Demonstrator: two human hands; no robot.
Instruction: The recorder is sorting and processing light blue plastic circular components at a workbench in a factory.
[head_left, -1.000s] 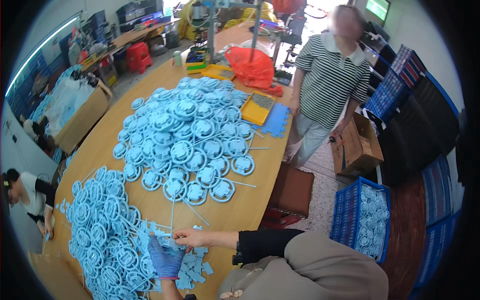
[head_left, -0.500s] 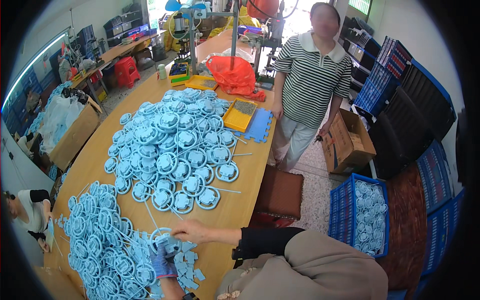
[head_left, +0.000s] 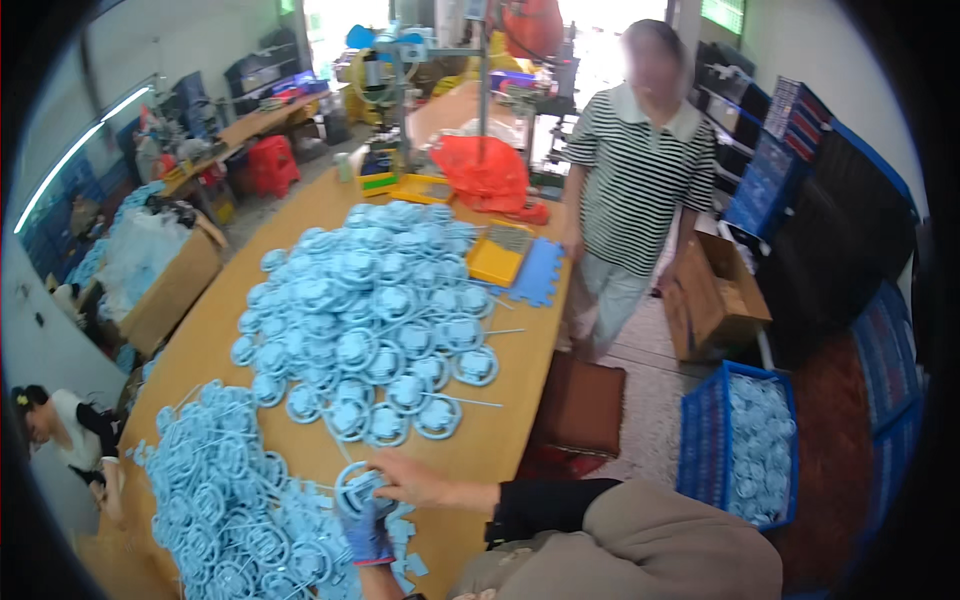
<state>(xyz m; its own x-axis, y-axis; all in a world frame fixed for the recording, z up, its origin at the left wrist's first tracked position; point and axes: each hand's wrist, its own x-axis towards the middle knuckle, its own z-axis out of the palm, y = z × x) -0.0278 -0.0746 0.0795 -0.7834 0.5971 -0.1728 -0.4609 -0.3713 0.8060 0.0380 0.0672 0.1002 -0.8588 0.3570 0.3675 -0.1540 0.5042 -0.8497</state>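
Note:
In my left hand (head_left: 370, 540), which wears a blue and purple glove, is a light-blue ring-shaped plastic part (head_left: 353, 482) with a raised middle. My bare right hand (head_left: 412, 478) reaches over from the right, its fingers bent onto the part's right side; the fingertips are partly hidden. Beneath and beside my left hand lie small flat light-blue pieces (head_left: 408, 560). A heap of similar ring-shaped parts (head_left: 225, 500), many with thin straight rods, lies just left of my hands. Farther away on the table rises a larger heap (head_left: 370, 300).
Beyond the big heap are a yellow tray (head_left: 495, 262) of small bits, a blue foam mat (head_left: 540, 270) and a red plastic bag (head_left: 480, 170). A person (head_left: 640, 180) in a striped top stands across the table's right edge. A stool (head_left: 580, 400) and a filled blue crate (head_left: 705, 440) stand right.
The whole picture has shifted, with the table and heaps lower and farther right. My right fingers now bend farther down over the part, which stays in my left hand.

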